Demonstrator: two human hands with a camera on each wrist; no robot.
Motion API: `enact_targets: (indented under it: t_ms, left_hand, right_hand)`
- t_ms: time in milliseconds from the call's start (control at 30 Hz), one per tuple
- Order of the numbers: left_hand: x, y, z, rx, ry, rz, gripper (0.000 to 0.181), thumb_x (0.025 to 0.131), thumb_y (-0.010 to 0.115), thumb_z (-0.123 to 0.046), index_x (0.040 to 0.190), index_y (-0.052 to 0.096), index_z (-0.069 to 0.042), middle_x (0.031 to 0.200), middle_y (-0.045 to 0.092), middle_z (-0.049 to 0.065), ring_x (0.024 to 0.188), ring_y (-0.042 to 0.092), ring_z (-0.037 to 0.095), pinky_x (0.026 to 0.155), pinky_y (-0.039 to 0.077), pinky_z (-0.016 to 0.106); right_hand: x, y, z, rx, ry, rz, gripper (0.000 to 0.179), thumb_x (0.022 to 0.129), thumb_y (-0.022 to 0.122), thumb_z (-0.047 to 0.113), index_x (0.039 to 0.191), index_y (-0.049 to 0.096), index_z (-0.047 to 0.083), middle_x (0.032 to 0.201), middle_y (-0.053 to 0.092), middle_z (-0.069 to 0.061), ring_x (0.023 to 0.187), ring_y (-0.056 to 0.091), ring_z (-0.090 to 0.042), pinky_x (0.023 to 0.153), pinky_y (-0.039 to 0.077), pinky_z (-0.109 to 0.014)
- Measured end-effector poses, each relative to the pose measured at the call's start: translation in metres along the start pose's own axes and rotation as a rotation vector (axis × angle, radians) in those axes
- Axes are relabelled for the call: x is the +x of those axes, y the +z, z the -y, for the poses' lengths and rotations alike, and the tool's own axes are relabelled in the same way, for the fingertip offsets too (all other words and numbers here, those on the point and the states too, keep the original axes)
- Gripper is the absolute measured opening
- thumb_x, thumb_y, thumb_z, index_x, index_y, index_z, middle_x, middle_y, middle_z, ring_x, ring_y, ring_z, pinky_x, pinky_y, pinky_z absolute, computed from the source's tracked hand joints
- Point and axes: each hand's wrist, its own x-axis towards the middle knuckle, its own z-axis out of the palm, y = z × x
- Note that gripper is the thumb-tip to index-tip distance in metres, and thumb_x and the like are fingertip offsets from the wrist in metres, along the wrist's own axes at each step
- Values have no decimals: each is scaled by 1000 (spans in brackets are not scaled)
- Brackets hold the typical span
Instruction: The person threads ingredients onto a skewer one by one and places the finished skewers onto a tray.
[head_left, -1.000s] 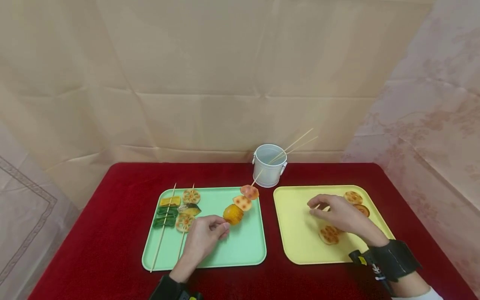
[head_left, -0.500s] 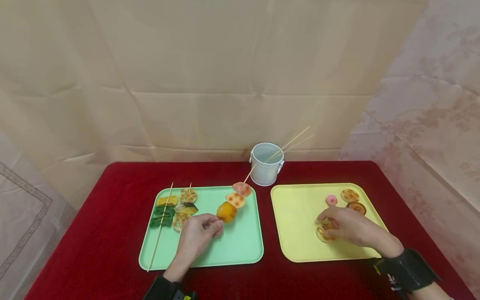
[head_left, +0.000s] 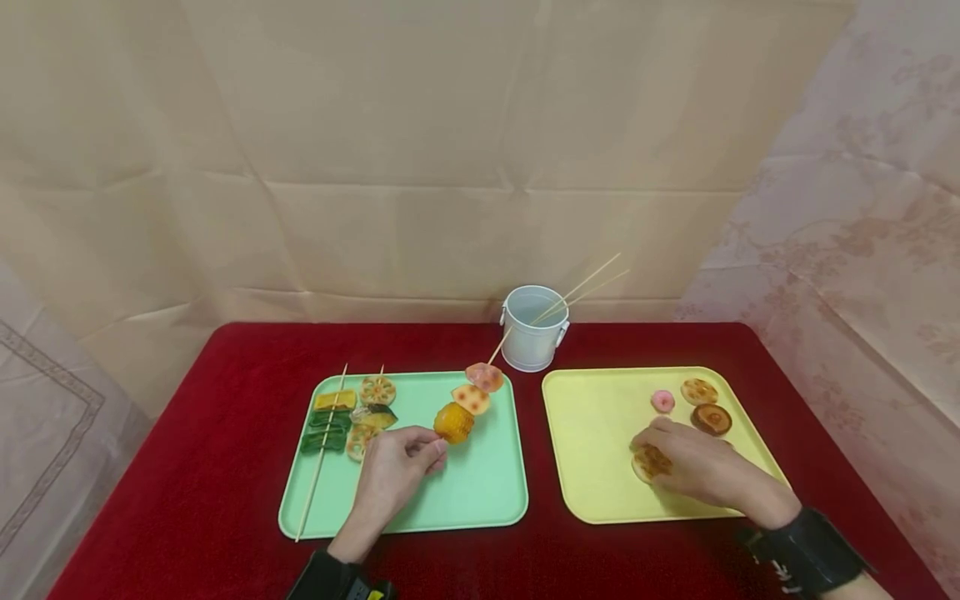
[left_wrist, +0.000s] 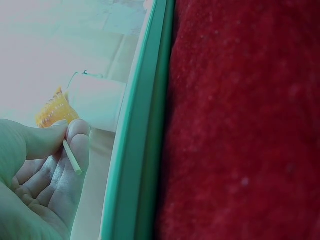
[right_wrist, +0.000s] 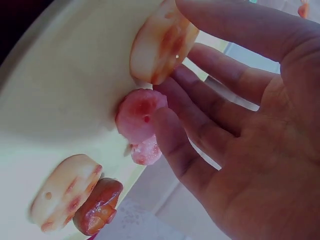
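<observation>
My left hand (head_left: 399, 471) pinches a bamboo skewer (head_left: 500, 345) near its lower end; that end (left_wrist: 73, 162) pokes out past the fingers in the left wrist view. Threaded on it are a yellow corn piece (head_left: 453, 423), a pale spotted slice (head_left: 471, 399) and a reddish slice (head_left: 484, 377). It slants up over the green tray (head_left: 480, 508). Over the yellow tray (head_left: 592, 450), my right hand (head_left: 701, 462) has thumb and fingertips round the edges of a lotus root slice (right_wrist: 162, 45). Its little finger reaches a pink slice (right_wrist: 140, 114) beside it.
Two loaded skewers with greens (head_left: 326, 432) and lotus slices (head_left: 377, 390) lie on the green tray's left side. A white bucket (head_left: 529, 346) with bare skewers (head_left: 588, 279) stands behind. Another lotus slice (head_left: 699, 391), a brown mushroom-like piece (head_left: 711, 419) and a pink ring (head_left: 663, 402) lie on the yellow tray.
My right hand has come toward me from the yellow tray's middle, uncovering the pink ring, and its fingers have settled round the lotus root slice. The left hand keeps its hold on the skewer.
</observation>
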Motion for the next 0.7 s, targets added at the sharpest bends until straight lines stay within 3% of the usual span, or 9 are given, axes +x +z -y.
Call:
enact_targets:
  t_ms: [233,400,567,700]
  left_hand:
    - [0,0,-2,-20,10,1,7,92,79,-12,91,79,-5,71,74,-4,63,69,11,61,54,26]
    - [0,1,-2,-26,10,-8,9,91,80,-12,90,79,-3,72,74,-3,63,70,11,61,54,26]
    - [-1,1,-2,-24,7,-11,9,91,80,-13,91,79,-4,72,74,-4,63,70,11,61,54,26]
    - [-1,1,-1,-23,4,-14,9,91,80,-13,91,80,-4,71,74,-4,63,70,11,61,54,25]
  right_hand:
    - [2,2,1,-37,16,-44,37,70,90,8,100,69,13,92,57,9,82,50,-9,69,46,-28]
    - [9,0,5,-49,49,-109,38,72,88,12,105,70,7,94,63,4,79,53,-10,67,50,-28]
    - [15,-4,8,-6,75,-166,36,77,83,14,109,69,6,97,65,2,73,53,-6,64,49,-28]
    - [21,-4,10,49,99,-199,37,77,83,16,110,69,8,102,62,1,80,55,-9,66,49,-29]
